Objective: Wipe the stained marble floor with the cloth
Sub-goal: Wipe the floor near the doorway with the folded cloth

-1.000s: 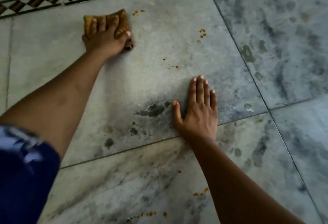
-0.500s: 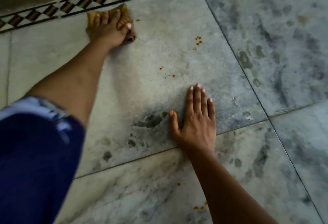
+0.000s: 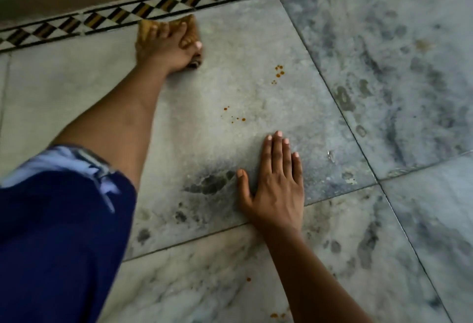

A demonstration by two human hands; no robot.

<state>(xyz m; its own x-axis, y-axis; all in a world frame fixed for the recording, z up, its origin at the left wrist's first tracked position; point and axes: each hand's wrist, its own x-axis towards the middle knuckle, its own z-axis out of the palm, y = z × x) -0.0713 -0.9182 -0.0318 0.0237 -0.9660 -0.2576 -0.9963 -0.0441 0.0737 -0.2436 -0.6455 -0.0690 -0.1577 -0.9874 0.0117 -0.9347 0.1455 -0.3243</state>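
- L hand was stretched to the far edge of the tile. Its fingers were laid spread over the cloth & pressed down on it; whether the thumb was tucked round an edge couldn't be told.
- Cloth, yellow-brown, was bunched under that hand at the far left of the marble floor, touching the patterned border.
- R hand was laid flat on the near part of the same tile, fingers straight & together, nothing held; it was judged to be a brace.
- Orange-brown drops were seen right of the cloth, w/ another scatter between the two hands & a few at the near edge of view. None were touched by the cloth.
- Step judged: far end of a wiping stroke, most spots not yet reached.
- Risk 1: cloth looked soiled, so stain could be smeared over pale marble rather than lifted.
- Risk 2: w/ cloth against the border, residue could be pushed into its joints.
- Risk 3: drops nr the R hand's fingertips could be dragged if that brace were shifted.
- Risk 4: weight seemed carried on the R hand, which could slip on a damp tile.
- Risk 5: blue sleeve hung low & could be trailed thru wet patches.
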